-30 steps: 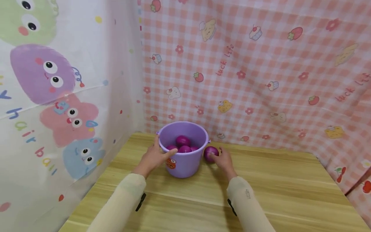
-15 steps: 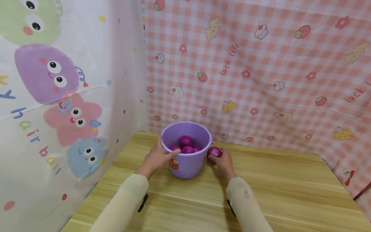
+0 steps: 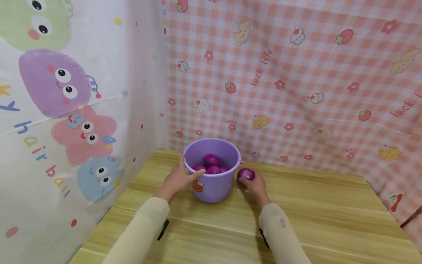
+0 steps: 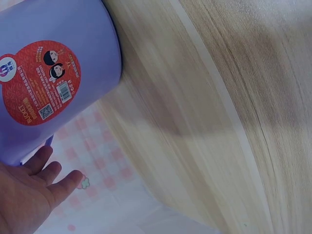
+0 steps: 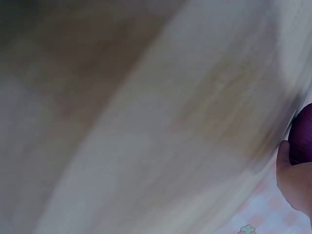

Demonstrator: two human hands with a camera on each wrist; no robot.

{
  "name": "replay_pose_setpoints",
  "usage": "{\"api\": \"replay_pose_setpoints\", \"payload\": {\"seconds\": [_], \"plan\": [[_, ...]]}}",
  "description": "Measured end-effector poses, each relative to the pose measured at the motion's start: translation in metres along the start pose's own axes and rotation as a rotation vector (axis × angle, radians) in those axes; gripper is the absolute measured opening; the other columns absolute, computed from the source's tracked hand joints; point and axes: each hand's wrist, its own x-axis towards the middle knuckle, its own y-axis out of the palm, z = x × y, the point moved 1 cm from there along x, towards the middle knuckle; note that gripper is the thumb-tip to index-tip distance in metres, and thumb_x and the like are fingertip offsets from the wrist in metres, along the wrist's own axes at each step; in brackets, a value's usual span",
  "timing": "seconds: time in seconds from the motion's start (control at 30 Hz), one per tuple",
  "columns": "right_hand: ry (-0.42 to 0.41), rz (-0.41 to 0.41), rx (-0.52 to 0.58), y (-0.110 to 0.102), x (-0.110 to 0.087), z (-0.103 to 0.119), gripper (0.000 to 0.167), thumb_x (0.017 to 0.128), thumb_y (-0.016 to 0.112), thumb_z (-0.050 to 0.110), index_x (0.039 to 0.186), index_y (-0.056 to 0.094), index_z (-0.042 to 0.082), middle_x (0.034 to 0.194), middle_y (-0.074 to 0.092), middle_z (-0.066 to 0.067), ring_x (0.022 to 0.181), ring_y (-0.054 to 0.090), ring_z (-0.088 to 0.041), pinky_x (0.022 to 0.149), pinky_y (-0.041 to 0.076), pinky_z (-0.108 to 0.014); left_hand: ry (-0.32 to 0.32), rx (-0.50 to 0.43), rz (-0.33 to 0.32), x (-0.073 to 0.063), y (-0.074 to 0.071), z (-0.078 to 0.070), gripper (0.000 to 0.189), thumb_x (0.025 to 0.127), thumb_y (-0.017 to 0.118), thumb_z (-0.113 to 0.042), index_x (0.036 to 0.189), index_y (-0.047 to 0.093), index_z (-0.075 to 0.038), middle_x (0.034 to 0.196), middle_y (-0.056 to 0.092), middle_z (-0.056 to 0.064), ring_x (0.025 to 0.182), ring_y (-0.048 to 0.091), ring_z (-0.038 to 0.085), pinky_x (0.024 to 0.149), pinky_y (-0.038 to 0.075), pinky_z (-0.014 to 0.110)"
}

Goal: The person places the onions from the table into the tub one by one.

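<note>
My left hand (image 3: 176, 180) rests against the left side of a purple bucket (image 3: 212, 189), its thumb lying at the front rim. In the left wrist view, several of its fingers (image 4: 66, 187) stretch out past the bucket's side, beside the red label (image 4: 41, 83). Several glossy red onions (image 3: 212, 160) lie inside the bucket, partly hidden by its front wall. Just right of the bucket, my right hand (image 3: 258, 187) grips another red onion (image 3: 246, 174), thumb in front. At the edge of the right wrist view, only part of that onion and the thumb show.
The bucket stands upright on a wood-grain table (image 3: 211, 234). A pink checked cloth (image 3: 283, 102) hangs close behind it, and a white cartoon-printed cloth (image 3: 138, 84) hangs along the left side.
My right hand has closed round the onion beside the bucket and shifted it slightly away from the bucket's wall. My left hand keeps its place on the bucket. The head view has turned slightly left.
</note>
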Motion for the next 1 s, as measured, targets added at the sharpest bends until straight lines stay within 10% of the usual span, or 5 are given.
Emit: {"api": "replay_pose_setpoints", "payload": {"seconds": [1.0], "plan": [[0.05,-0.04,-0.011,-0.075,-0.017,0.035,0.079,0.09,0.072,0.036,0.147,0.036,-0.005,0.142,0.044,-0.032,0.128,0.046,-0.045,0.107,0.04,-0.054,-0.002,0.004,0.031,0.001,0.0,-0.001,0.121,0.075,0.061,-0.081,0.16,-0.005,-0.024,0.152,0.036,0.028,0.133,0.043,0.047,0.104,0.036,0.065]]}}
